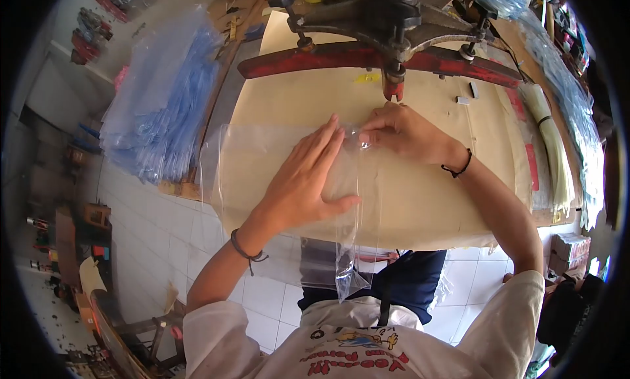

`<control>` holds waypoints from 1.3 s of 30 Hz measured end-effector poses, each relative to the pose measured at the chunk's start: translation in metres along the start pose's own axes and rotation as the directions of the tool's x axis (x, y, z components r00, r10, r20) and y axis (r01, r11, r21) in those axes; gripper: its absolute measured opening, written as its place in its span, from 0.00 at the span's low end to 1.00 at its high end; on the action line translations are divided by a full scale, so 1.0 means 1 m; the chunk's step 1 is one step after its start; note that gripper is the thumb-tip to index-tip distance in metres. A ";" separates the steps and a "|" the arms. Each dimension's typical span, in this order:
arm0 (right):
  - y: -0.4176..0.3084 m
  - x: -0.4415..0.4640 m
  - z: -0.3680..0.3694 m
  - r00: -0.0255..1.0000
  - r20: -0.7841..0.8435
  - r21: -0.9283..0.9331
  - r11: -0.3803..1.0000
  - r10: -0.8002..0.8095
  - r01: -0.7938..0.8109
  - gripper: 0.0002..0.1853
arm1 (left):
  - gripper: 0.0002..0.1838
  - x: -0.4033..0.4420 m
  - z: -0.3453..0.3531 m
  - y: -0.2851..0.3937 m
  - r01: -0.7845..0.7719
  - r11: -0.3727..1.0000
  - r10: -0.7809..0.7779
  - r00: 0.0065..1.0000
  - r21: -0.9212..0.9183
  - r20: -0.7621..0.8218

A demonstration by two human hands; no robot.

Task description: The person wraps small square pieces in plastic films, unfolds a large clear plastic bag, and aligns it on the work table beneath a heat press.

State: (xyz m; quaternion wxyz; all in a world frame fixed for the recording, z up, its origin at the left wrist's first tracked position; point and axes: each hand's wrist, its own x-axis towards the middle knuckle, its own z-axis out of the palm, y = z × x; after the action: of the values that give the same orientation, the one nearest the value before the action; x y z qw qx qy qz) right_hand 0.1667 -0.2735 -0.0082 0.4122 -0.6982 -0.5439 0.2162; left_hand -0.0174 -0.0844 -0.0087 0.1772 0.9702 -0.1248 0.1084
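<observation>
A clear plastic sheet or bag [262,156] lies across the tan work surface [433,195] and hangs over its front edge. My left hand [308,172] rests flat on the plastic, fingers stretched forward and thumb out to the right. Just right of those fingertips, my right hand [397,133] pinches the plastic's top edge between thumb and fingers. Beyond my hands stands a press with a red metal bar [315,59]; its short red middle arm [393,90] ends right above my right hand.
A tall stack of bluish clear plastic [164,103] sits at the left. On the right are a bundle of pale strips [548,143] and more plastic sheets [577,116]. Small pieces [462,100] lie on the surface near the bar.
</observation>
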 end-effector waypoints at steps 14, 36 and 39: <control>0.011 0.003 0.011 0.970 -0.113 -0.280 0.943 -0.216 0.178 0.11 | 0.52 0.001 -0.002 0.002 -0.042 0.997 0.038 0.998 0.066 0.057; -0.001 -0.001 0.018 0.957 -0.289 -0.359 0.922 0.035 -0.142 0.13 | 0.36 0.008 -0.007 0.003 -0.176 0.980 0.175 0.984 0.097 0.014; 0.001 -0.004 0.022 0.956 -0.290 -0.354 0.923 0.048 -0.153 0.14 | 0.35 0.004 -0.005 0.000 -0.177 0.983 0.176 0.984 0.047 0.030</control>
State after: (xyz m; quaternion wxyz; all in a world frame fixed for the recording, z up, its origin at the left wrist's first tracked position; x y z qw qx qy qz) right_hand 0.1499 -0.2695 -0.0218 0.3320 -0.8141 -0.4755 0.0308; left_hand -0.0142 -0.0830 -0.0031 0.1411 0.9607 -0.2099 0.1140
